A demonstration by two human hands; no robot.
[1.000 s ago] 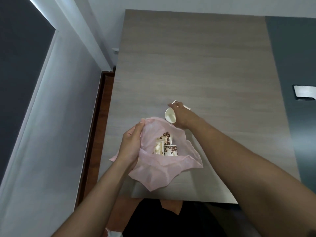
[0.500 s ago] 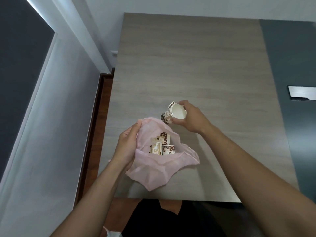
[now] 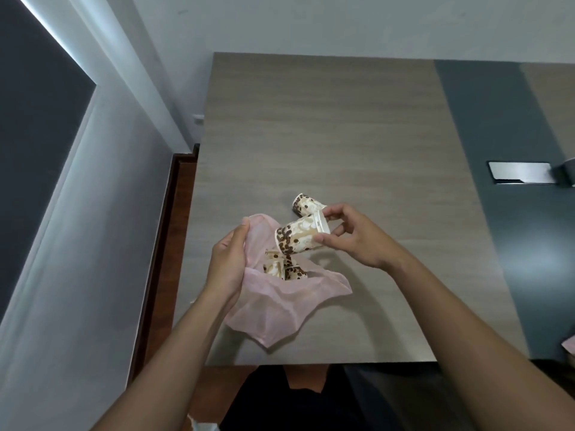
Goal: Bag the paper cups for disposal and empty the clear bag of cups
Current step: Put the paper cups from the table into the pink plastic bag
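Observation:
A thin pink bag (image 3: 273,309) lies on the wooden table (image 3: 326,135) near its front edge. My left hand (image 3: 228,262) pinches the bag's left rim and holds its mouth apart. Several paper cups (image 3: 284,269) with a coffee-bean print lie inside the bag. My right hand (image 3: 351,237) grips another bean-print cup (image 3: 298,236) by its rim, tilted with its base toward the bag's mouth. One more paper cup (image 3: 306,205) lies on its side on the table just behind the held one.
A wall runs close along the table's left edge, with a strip of reddish floor (image 3: 168,244) between them. A dark band crosses the table on the right, with a metal plate (image 3: 519,172) set in it. A bit of pink (image 3: 569,345) shows at the right edge.
My right hand has turned the cup it holds and brought it down toward the bag's mouth. A second cup now shows on the table behind it. The left hand keeps its hold.

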